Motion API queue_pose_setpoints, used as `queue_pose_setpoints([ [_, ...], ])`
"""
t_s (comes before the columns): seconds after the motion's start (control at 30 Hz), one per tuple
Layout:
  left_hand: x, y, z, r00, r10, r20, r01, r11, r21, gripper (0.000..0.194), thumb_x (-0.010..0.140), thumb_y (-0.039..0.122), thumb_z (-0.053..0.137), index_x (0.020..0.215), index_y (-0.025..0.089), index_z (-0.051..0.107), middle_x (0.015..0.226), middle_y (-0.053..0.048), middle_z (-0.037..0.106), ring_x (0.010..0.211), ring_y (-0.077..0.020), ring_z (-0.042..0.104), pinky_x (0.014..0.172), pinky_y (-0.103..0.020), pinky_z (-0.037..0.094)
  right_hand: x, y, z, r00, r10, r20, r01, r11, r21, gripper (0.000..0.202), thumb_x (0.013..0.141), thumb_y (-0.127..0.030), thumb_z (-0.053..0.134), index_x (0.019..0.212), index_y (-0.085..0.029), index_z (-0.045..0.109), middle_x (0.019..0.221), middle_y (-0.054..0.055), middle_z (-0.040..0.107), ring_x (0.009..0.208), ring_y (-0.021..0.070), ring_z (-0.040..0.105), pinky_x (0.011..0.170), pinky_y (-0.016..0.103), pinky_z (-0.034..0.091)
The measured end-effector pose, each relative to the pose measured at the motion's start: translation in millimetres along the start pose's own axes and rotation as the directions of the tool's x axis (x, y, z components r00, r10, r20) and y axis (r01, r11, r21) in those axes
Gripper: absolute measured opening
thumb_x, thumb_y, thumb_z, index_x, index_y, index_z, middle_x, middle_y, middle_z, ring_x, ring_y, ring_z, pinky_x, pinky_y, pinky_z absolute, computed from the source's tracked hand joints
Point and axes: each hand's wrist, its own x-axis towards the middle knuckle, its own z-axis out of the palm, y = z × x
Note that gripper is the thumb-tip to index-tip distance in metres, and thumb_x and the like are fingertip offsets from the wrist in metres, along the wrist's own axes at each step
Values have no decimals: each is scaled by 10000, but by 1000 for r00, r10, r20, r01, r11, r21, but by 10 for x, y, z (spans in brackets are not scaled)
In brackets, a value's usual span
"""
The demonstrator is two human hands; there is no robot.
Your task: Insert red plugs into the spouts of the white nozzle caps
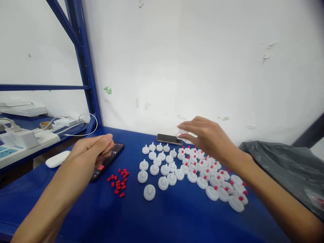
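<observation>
My left hand is closed, thumb pressed against curled fingers, above a dark phone; whatever it grips is hidden. Small red caps lie loose in a cluster to its right. My right hand hovers at the back of the table, thumb and fingers curved around what looks like a white lid, hard to make out against the wall. Under the right hand and forearm spread many white lids with red tips. Plain white spouted lids stand in loose rows between the two hands.
A second phone lies by the wall. To the left are a white rounded case, a power strip with cables, and a blue metal frame. A dark grey plastic bag sits on the right of the blue table.
</observation>
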Motion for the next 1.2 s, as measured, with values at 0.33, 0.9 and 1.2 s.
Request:
queue_pose_setpoints([
  [0.33, 159, -347, 402, 957, -17, 290, -162, 799, 580, 374, 924, 242, 381, 1117, 229, 700, 1073, -113, 746, 1039, -310, 678, 832, -394, 475, -79, 356, 325, 864, 101, 492, -283, 907, 311, 177, 890, -386, 662, 949, -225, 707, 1008, 54, 747, 919, 218, 675, 742, 327, 477],
  [0.9, 158, -400, 490, 911, 15, 412, -274, 768, 578, 270, 902, 228, 478, 914, 255, 746, 968, -108, 753, 1025, -304, 686, 797, -363, 461, -124, 501, 452, 790, 112, 603, -383, 858, 342, 264, 873, -467, 683, 951, -229, 767, 829, 33, 770, 691, 170, 684, 620, 287, 493],
  [1.2, 144, -277, 474, 936, -5, 352, -208, 798, 566, 395, 987, 365, 361, 905, 239, 726, 914, -91, 762, 903, -310, 703, 747, -382, 440, -203, 688, 582, 778, 195, 597, -411, 877, 249, 192, 809, -409, 737, 832, -222, 777, 799, 40, 763, 689, 199, 680, 621, 312, 479],
])
